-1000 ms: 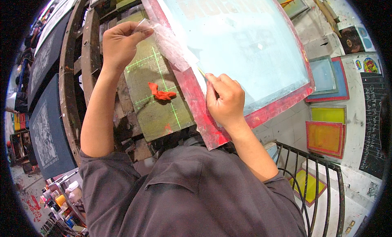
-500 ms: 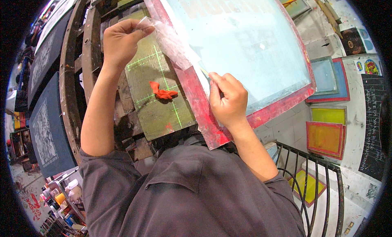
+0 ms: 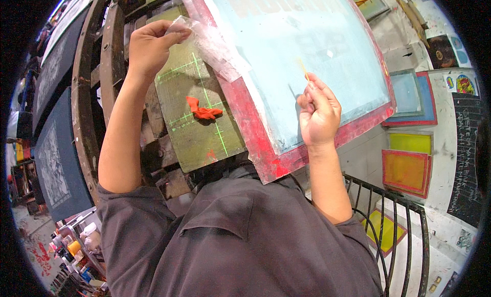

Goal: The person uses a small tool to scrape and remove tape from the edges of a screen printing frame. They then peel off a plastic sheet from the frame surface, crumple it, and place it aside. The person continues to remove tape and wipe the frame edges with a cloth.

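A silkscreen [image 3: 276,85] with pale blue mesh and a red-taped frame lies tilted before me. My left hand [image 3: 153,46] pinches one end of a crumpled strip of clear tape [image 3: 217,49]. The rest of the strip runs along the frame's left edge and partly sticks to it. Over the mesh, my right hand [image 3: 321,110] is closed on a thin yellow stick [image 3: 303,69], its tip pointing up and away from me. Below and left of the screen, an orange-red crumpled rag or glove [image 3: 202,110] rests on an olive board [image 3: 186,149] marked with green grid lines.
Brown metal rails [image 3: 84,97] run along the left, beside dark printed fabric panels [image 3: 53,159]. To the right stand a black metal railing [image 3: 409,210] and several smaller framed screens, one of them orange [image 3: 406,174]. Bottles [image 3: 74,246] crowd a rack at lower left.
My right hand has moved right and away from the screen's left edge, lifting the yellow stick over the mesh. My left hand keeps its pinch on the tape, nearly in place.
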`<state>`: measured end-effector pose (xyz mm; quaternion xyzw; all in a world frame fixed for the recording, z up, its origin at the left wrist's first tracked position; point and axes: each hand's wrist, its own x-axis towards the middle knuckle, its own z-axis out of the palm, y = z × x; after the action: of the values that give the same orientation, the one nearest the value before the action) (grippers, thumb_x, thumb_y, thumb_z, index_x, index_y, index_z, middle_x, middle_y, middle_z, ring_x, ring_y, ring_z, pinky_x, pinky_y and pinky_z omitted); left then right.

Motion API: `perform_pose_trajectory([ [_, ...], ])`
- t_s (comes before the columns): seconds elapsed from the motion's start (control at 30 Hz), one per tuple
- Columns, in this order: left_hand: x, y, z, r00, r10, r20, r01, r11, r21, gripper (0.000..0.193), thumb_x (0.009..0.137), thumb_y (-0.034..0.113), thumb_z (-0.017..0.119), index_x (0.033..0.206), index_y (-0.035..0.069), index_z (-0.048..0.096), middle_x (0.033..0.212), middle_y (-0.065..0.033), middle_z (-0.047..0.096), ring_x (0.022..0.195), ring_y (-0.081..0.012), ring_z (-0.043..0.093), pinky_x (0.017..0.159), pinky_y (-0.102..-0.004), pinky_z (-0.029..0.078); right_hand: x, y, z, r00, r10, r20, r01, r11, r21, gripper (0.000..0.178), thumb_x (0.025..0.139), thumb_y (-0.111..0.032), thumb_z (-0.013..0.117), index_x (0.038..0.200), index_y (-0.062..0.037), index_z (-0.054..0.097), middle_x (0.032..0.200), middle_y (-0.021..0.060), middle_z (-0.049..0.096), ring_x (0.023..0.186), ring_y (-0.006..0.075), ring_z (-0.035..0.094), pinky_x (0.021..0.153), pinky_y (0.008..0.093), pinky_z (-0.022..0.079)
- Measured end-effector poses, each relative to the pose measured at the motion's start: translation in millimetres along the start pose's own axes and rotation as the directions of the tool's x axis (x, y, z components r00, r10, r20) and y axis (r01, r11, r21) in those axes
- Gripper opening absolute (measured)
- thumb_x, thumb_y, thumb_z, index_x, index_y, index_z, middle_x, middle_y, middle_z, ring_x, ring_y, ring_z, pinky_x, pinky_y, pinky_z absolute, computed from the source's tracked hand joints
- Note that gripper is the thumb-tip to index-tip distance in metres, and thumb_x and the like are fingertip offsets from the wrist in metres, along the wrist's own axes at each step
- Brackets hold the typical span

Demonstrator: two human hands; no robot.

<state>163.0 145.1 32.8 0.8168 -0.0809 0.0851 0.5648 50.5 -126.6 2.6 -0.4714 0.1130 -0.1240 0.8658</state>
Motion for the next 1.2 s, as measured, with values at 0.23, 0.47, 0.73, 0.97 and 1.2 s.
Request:
perform_pose_trajectory([
  [0.23,-2,13,3,0.998,0.051,-0.048,-0.052,0.998,-0.022,0.010,0.074,-0.001,0.065,0.083,0.001,0.068,0.079,-0.0048,0.067,0.074,-0.0085,0.061,0.072,-0.0211,0.047,-2,3,-9,0.996,-0.065,0.063,0.080,0.960,-0.269,0.019,0.081,-0.001,0.058,0.097,0.0070,0.062,0.078,0.0048,0.060,0.068,0.0071,0.052,0.061,0.0214,0.043],
  [0.47,-1,10,-2,0.995,0.028,-0.091,-0.035,0.996,-0.086,0.010,0.073,-0.002,0.066,0.083,0.000,0.068,0.080,-0.0050,0.067,0.074,-0.0094,0.060,0.070,-0.0210,0.046,-7,9,-2,0.983,-0.124,0.134,0.175,0.855,-0.489,0.015,0.081,0.000,0.058,0.095,0.0038,0.064,0.087,0.0066,0.062,0.077,0.0090,0.056,0.069,0.0211,0.045],
  [0.73,-1,14,-6,0.992,0.054,-0.118,-0.064,0.994,-0.087,0.010,0.073,-0.001,0.065,0.083,-0.001,0.068,0.083,-0.0062,0.067,0.076,-0.0115,0.061,0.072,-0.0222,0.046,-11,11,-2,0.944,-0.210,0.255,0.322,0.762,-0.562,0.018,0.082,0.000,0.057,0.099,0.0033,0.063,0.086,0.0029,0.060,0.070,0.0046,0.049,0.062,0.0180,0.040],
  [0.97,3,9,-12,0.987,0.060,-0.149,-0.068,0.996,-0.050,0.011,0.073,-0.003,0.063,0.084,-0.002,0.067,0.083,-0.0066,0.067,0.079,-0.0123,0.062,0.076,-0.0235,0.047,-12,10,-1,0.939,-0.206,0.275,0.333,0.740,-0.584,0.017,0.082,0.000,0.057,0.097,0.0035,0.064,0.086,0.0031,0.060,0.072,0.0050,0.049,0.065,0.0183,0.040],
  [1.2,6,10,-17,0.977,0.069,-0.204,-0.089,0.992,-0.089,0.009,0.073,-0.003,0.067,0.080,0.001,0.068,0.078,-0.0055,0.067,0.073,-0.0097,0.061,0.070,-0.0216,0.048,-13,10,0,0.926,-0.238,0.293,0.368,0.737,-0.567,0.015,0.080,0.001,0.058,0.094,0.0032,0.064,0.075,0.0021,0.057,0.064,0.0049,0.048,0.056,0.0180,0.037],
])
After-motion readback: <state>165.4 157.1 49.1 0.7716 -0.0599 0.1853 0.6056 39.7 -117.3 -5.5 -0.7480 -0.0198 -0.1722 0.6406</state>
